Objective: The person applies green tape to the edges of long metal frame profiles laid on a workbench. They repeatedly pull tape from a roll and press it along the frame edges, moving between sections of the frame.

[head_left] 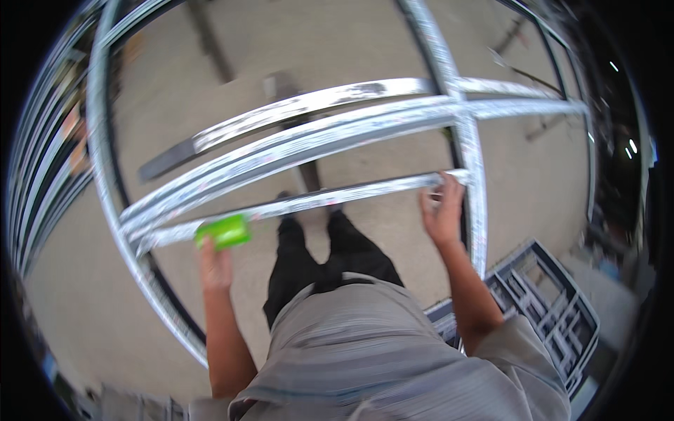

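Note:
My left hand (215,265) is closed on a bright green, flat rectangular block (223,232), its printing blurred. The block lies against the nearest narrow strip (330,198), which is covered in printed white film and spans the frame in front of my legs. At the strip's right end, beside an upright of the frame, my right hand (444,216) has its fingers curled around the strip. Motion blur softens the fingertips. The large metal frame (472,182), wrapped in the same film, surrounds both hands.
Just beyond runs a double crossbar (295,153), and behind it a loose-looking bar (302,105) with a bare grey left end. Stacked profiles (49,168) stand at far left. A smaller grey lattice frame (544,295) lies at lower right. Concrete floor (337,42) shows underneath.

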The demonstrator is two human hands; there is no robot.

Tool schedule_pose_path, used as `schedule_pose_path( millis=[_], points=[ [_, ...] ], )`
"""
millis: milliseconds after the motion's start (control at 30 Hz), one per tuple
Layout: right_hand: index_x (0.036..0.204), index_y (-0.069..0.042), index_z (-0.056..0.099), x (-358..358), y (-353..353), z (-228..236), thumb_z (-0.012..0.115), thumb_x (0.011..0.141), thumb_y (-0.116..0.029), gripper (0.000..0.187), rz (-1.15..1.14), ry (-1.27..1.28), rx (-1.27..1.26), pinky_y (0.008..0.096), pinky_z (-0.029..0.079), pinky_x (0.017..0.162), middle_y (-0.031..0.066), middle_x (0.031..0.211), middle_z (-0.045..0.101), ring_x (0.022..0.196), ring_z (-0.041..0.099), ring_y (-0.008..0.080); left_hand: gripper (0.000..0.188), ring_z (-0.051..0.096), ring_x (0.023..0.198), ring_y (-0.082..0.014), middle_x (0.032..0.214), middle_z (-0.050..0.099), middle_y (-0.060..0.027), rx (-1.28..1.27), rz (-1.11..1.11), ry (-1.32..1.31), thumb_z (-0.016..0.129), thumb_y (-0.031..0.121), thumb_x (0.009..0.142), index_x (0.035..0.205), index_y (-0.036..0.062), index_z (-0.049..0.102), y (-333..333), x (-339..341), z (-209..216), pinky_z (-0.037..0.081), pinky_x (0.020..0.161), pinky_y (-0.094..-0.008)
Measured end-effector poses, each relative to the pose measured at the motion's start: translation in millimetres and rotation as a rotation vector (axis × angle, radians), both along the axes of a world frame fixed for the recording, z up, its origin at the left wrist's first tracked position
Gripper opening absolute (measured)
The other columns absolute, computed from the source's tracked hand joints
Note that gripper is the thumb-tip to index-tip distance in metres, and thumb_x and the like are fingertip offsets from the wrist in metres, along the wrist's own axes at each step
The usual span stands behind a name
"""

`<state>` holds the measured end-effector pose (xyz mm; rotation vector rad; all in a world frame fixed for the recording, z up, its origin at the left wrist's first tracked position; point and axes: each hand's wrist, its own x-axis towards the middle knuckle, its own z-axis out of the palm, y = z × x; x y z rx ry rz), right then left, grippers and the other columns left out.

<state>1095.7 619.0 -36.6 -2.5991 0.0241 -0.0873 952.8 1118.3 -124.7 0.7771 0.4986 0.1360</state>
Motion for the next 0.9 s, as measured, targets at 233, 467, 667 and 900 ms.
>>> schedule_pose_path(
  millis=[233, 467, 667, 900],
  points=[
    [0.118, 0.005, 0.056, 10, 4, -7, 0.068, 0.103, -0.043, 0.052, -0.854, 0.17, 0.903, 0.031, 0.057, 0.063, 0.0127, 0.102, 0.061, 0.08, 0.063, 0.0167, 0.056, 0.056, 0.133, -0.0234, 0.138, 0.062, -0.0065, 0.102, -0.02, 0.095, 0.071, 0.042, 0.101, 0.142, 0.0058, 0.057, 2, 8, 16, 0.039, 0.12, -0.0451],
    [0.101, -0.008, 0.058, 26, -11, -21, 0.068, 0.105, -0.038, 0.032, -0.844, 0.205, 1.249, 0.0239, 0.054, 0.059, 0.0007, 0.078, 0.062, 0.064, 0.06, 0.0085, 0.054, 0.057, 0.132, -0.0258, 0.137, 0.064, -0.0068, 0.151, -0.102, 0.063, 0.074, 0.044, 0.098, 0.137, 0.0086, 0.061, 1, 19, 30, 0.042, 0.117, -0.049],
    [0.103, -0.005, 0.058, 30, -12, -15, 0.069, 0.104, -0.037, 0.034, -0.785, 0.16, 1.33, 0.0234, 0.056, 0.061, 0.0032, 0.082, 0.065, 0.066, 0.062, 0.0089, 0.05, 0.062, 0.126, -0.0261, 0.134, 0.067, -0.0075, 0.162, -0.056, 0.111, 0.078, 0.043, 0.095, 0.131, 0.0108, 0.065, -4, 26, 47, 0.045, 0.114, -0.0487],
    [0.106, -0.002, 0.058, 71, -10, -26, 0.068, 0.105, -0.037, 0.035, -0.687, 0.166, 1.387, 0.0256, 0.059, 0.067, 0.0056, 0.086, 0.066, 0.069, 0.065, 0.011, 0.058, 0.059, 0.132, -0.0271, 0.142, 0.062, -0.0122, 0.054, -0.027, 0.014, 0.077, 0.033, 0.097, 0.142, 0.0028, 0.057, -14, 50, 55, 0.046, 0.118, -0.0423]
  ],
)
